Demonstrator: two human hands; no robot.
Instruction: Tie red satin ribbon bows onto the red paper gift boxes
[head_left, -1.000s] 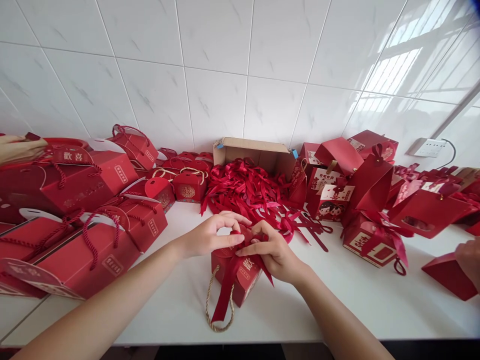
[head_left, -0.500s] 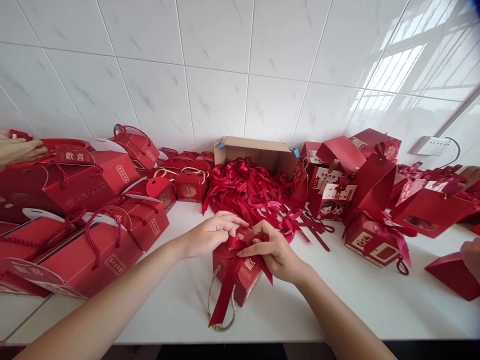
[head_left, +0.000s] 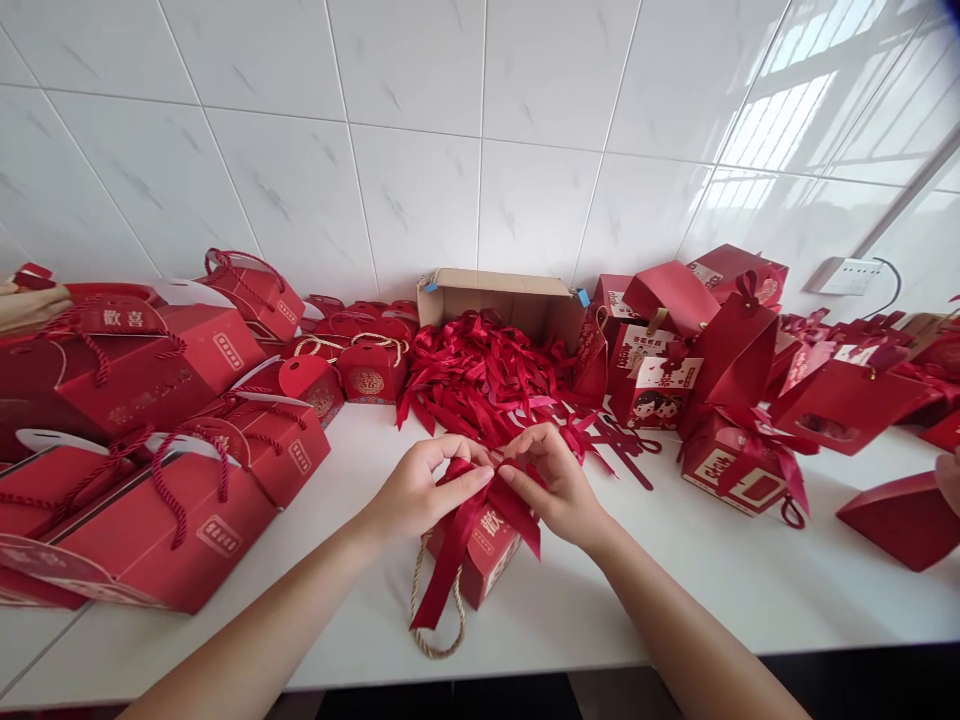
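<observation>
A small red gift box (head_left: 491, 550) with gold lettering stands on the white table, a beige rope handle (head_left: 439, 652) hanging down at its near left side. Over its top lies a red ribbon (head_left: 448, 575), one tail reaching toward the table's front edge, another on the right side. My left hand (head_left: 431, 485) pinches the ribbon above the box top, thumb against fingers. Close beside it, my right hand (head_left: 551, 483) pinches the ribbon too, its thumb tip nearly touching the left thumb. The fingers partly hide the middle of the ribbon.
Red boxes with rope handles (head_left: 176, 520) crowd the left. Behind my hands, loose red ribbons (head_left: 487, 370) spill from a cardboard box (head_left: 502, 285). More red boxes (head_left: 739, 465) stand at the right. Other people's hands show at the far left (head_left: 30, 303) and right edge (head_left: 949, 480).
Both hands have changed their grasp, and their thumb tips now meet at the ribbon's middle. The view has shifted slightly right.
</observation>
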